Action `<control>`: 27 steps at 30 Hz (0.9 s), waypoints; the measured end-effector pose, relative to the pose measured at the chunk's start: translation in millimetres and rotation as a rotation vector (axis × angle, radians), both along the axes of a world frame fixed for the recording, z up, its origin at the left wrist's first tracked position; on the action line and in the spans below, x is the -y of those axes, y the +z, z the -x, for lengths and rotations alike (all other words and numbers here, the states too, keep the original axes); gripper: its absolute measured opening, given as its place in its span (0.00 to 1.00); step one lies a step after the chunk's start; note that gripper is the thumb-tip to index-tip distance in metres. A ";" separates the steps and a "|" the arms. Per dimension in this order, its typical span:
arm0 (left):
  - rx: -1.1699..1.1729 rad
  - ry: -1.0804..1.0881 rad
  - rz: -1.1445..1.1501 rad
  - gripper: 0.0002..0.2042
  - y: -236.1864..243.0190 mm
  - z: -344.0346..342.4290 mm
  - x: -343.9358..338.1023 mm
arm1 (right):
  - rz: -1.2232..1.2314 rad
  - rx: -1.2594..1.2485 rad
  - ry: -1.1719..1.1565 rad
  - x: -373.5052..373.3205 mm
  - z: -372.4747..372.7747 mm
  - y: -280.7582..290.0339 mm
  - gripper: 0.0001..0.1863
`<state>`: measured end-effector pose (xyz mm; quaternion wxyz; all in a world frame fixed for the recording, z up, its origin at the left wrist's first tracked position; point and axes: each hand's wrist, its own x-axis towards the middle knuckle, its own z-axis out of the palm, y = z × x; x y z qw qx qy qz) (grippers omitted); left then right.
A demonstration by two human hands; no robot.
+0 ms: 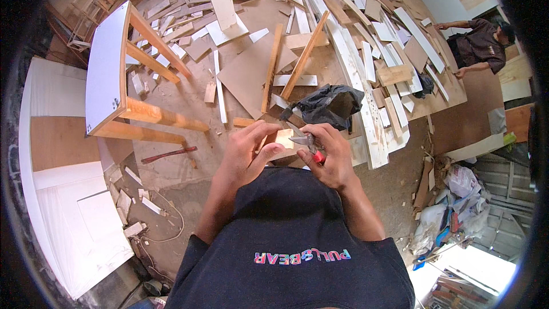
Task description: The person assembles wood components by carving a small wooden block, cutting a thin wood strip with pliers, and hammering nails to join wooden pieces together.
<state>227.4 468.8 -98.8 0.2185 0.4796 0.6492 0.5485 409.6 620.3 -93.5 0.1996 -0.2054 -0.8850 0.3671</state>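
Observation:
Between the thumb and fingers of my left hand (247,147) is a small pale wood block (284,137), held in front of my chest. My right hand (334,157) is wrapped round a pair of pliers (309,141) with a red handle end. The metal jaws reach left and touch the block's right side; whether they grip something in it is too small to tell. Just beyond my hands lies a crumpled black plastic bag (330,103), next to two upright-leaning wooden legs (306,56).
A white-topped wooden table (106,68) lies tipped on its side at left, legs pointing right. Near it is a thin red bar (168,155). Long white planks (355,83) and many offcuts cover the far right. Another person (480,46) stands at the right edge.

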 end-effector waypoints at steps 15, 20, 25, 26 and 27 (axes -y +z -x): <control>-0.016 0.105 0.084 0.16 -0.8 27.3 8.9 | -0.194 0.095 0.205 -18.9 35.4 10.6 0.37; -0.080 0.148 0.103 0.16 8.4 40.2 4.7 | -0.219 0.115 0.177 -21.0 55.1 0.6 0.38; -0.130 0.181 0.118 0.17 1.2 55.7 1.1 | -0.244 0.185 0.217 -40.9 70.0 -12.9 0.35; -0.140 0.181 0.115 0.17 4.4 55.7 -0.8 | -0.259 0.206 0.222 -44.7 70.8 -19.4 0.34; -0.151 0.180 0.111 0.17 5.9 56.0 -2.9 | -0.243 0.208 0.220 -47.2 71.8 -25.3 0.34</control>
